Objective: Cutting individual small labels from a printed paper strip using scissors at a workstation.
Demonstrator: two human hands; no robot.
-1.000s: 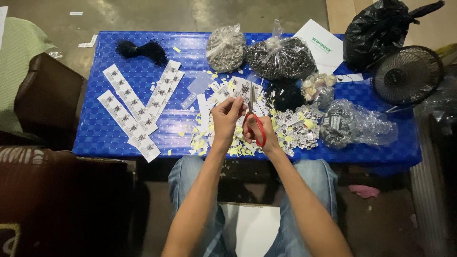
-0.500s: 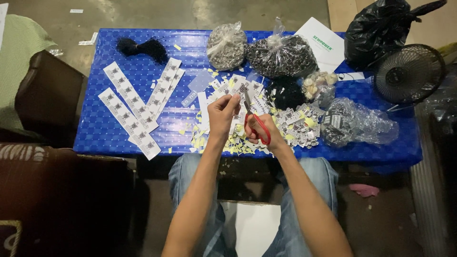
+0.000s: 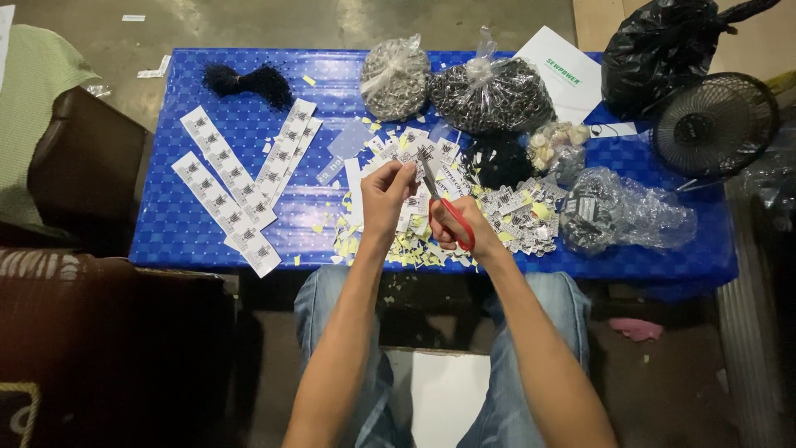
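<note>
Your left hand (image 3: 385,199) pinches a small white label (image 3: 412,170) at its 1 o'clock | your right hand (image 3: 458,232) grips red-handled scissors (image 3: 444,207), blades up at the label | both over the blue table (image 3: 191,241), above yellow paper scraps (image 3: 410,249) | label strips (image 3: 228,199) lie at 9 o'clock, well apart.

This looks like a small workshop or piecework corner for sorting and trimming printed labels. A low blue plastic tabletop (image 3: 191,224) stands on a bare, stained concrete floor (image 3: 249,21). On the tabletop's left half lie long strips of printed labels (image 3: 224,199); near its middle is a heap of cut labels and yellow paper scraps (image 3: 398,245). Along its far edge sit clear bags of small metal parts (image 3: 489,91), and at its right end a small black fan (image 3: 717,124).
</note>
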